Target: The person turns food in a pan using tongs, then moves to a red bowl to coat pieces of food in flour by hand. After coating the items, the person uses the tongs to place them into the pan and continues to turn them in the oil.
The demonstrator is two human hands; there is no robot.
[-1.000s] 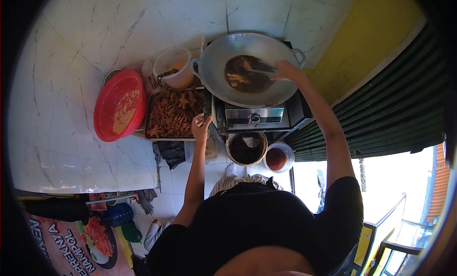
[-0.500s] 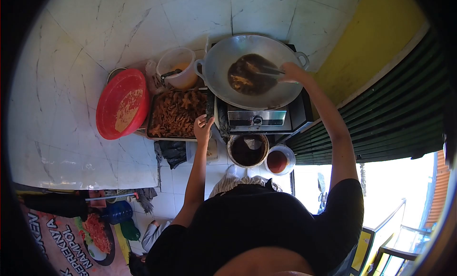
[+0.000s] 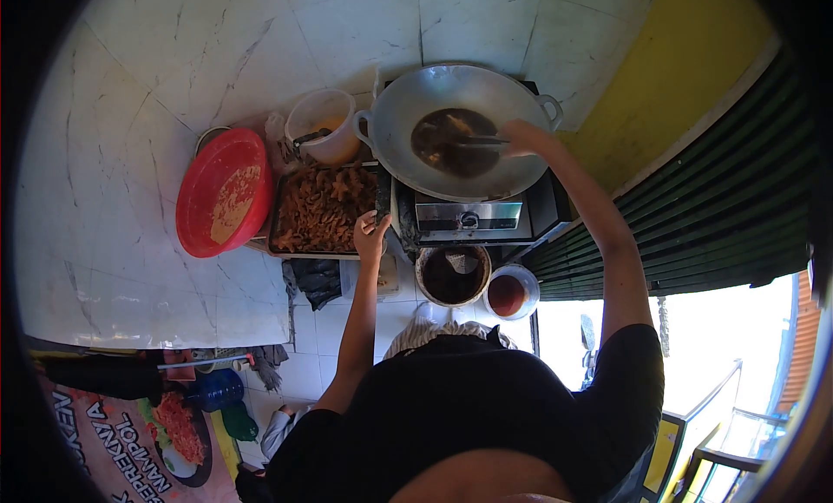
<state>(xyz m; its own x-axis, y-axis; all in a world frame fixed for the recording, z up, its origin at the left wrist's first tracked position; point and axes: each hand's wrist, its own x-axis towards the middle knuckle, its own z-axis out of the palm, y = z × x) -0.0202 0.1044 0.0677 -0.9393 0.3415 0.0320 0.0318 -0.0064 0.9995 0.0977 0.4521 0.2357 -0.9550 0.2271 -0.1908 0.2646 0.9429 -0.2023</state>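
Note:
My right hand [image 3: 526, 139] is closed round a pair of metal tongs [image 3: 482, 142], whose tips reach into dark oil [image 3: 451, 158]. The oil lies in the bottom of a large metal wok [image 3: 399, 112] on a gas stove [image 3: 503, 215]. Pale-brown food [image 3: 462, 126] shows at the oil's far edge; its kind is hard to make out. At the near right corner of a tray [image 3: 317, 256], my left hand [image 3: 370, 234] has its fingers curled on the rim. Heaped in that tray are brown fried pieces [image 3: 321, 210].
Left of the tray leans a red basin [image 3: 193, 203] with pale batter-like residue. Behind the tray stands a clear plastic tub [image 3: 323, 112]. Below the stove are a pot of dark liquid [image 3: 442, 282] and a white bucket [image 3: 521, 296]. Another person [image 3: 282, 429] is at lower left.
My right hand has shifted slightly left and down, and the tongs now lie more level. The food in the oil has moved toward the far side. My left hand stays put.

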